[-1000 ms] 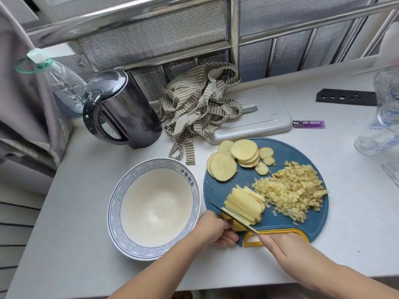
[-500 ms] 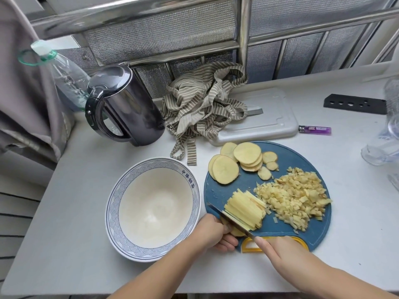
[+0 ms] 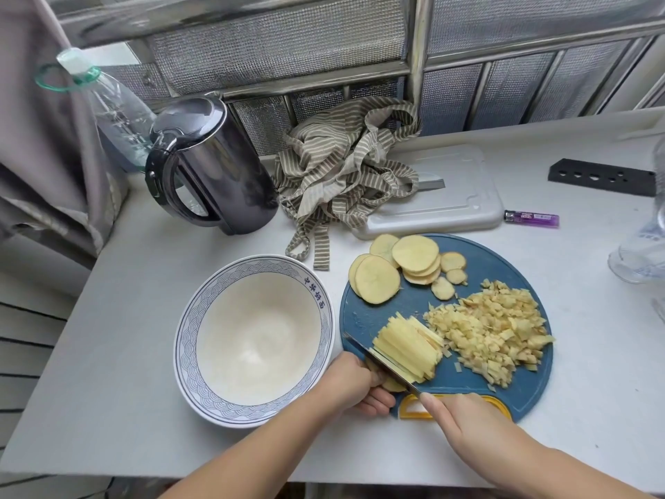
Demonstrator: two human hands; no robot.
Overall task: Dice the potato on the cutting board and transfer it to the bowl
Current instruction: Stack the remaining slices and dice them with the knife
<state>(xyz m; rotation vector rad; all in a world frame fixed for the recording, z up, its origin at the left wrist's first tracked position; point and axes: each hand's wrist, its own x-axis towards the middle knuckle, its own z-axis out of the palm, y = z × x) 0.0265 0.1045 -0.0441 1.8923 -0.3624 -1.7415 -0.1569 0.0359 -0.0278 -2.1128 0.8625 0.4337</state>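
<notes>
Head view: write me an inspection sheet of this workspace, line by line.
Surface: white counter, carrying everything below.
Job's things: blue cutting board holds round potato slices at its far edge, potato strips near the front, diced pile on the right; bowl to its left holds no potato.
Clutter: kettle, striped cloth, white tray, lighter, black holed strip, plastic bottle.
Hands: left hand grips the uncut end of the strips; right hand holds the knife, blade across the strips.
Cables: nothing seen.
Surroundings: metal mesh grille behind the counter; grey fabric at left.
</notes>
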